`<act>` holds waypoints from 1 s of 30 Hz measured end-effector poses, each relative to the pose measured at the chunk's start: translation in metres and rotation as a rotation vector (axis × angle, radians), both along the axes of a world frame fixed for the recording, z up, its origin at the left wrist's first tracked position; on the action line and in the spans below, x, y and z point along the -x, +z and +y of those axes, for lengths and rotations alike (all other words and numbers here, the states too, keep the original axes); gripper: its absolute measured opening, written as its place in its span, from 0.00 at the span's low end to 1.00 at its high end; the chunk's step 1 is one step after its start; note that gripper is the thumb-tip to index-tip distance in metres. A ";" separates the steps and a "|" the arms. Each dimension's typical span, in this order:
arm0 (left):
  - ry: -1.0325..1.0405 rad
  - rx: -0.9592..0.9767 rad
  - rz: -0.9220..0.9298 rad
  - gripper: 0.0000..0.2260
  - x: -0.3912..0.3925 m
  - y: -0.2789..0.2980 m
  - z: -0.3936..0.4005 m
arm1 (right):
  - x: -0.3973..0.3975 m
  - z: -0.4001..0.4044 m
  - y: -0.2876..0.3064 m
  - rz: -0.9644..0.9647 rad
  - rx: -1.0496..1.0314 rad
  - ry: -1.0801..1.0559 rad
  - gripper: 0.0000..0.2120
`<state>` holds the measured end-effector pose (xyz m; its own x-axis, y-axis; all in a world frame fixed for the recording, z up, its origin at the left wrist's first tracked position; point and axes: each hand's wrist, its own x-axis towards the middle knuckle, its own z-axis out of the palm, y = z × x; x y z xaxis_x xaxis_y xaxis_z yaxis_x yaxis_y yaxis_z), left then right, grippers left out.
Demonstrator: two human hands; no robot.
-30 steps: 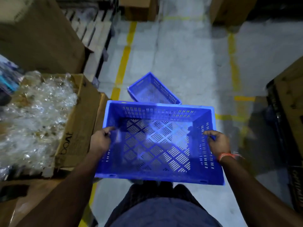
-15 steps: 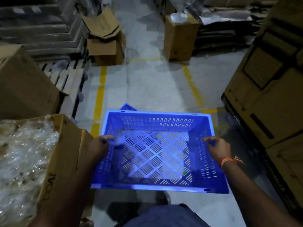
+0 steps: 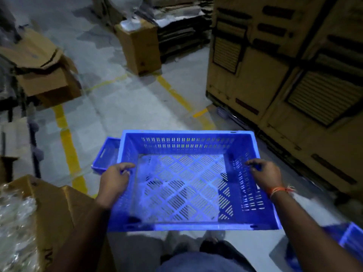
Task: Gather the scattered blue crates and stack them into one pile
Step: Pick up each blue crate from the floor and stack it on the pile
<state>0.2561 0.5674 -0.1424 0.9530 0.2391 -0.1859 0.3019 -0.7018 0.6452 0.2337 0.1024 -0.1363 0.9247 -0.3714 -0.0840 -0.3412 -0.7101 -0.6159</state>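
Head view: a blue slotted plastic crate (image 3: 182, 185) is held off the grey concrete floor (image 3: 121, 99), open side up. The left hand (image 3: 115, 180) grasps its left wall, the right hand (image 3: 265, 176) its right wall. A second blue crate (image 3: 105, 156) lies just behind its left corner, a third (image 3: 347, 238) beside its right.

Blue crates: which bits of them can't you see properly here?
Head view only:
- Second crate on the floor: mostly hidden behind the held crate.
- Third crate: cut off by the right edge, blurred, partly behind the right arm.
- Left hand and right hand: fingertips hidden over the rims.
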 end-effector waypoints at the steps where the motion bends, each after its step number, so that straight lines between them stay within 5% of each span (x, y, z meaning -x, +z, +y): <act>1: -0.036 0.002 0.002 0.14 0.001 -0.001 -0.010 | 0.018 -0.009 0.001 -0.006 0.002 -0.035 0.12; 13: -0.480 -0.033 0.043 0.17 0.034 -0.008 -0.200 | 0.251 -0.139 -0.023 -0.017 -0.081 -0.519 0.13; 30: -0.895 0.016 0.035 0.19 0.234 -0.010 -0.497 | 0.594 -0.292 -0.003 -0.046 -0.027 -1.024 0.15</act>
<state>0.0226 0.0700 -0.1522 0.7752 -0.5938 -0.2156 -0.3344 -0.6752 0.6575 -0.3602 -0.1892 -0.1391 0.1674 -0.9829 -0.0768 -0.7518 -0.0769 -0.6549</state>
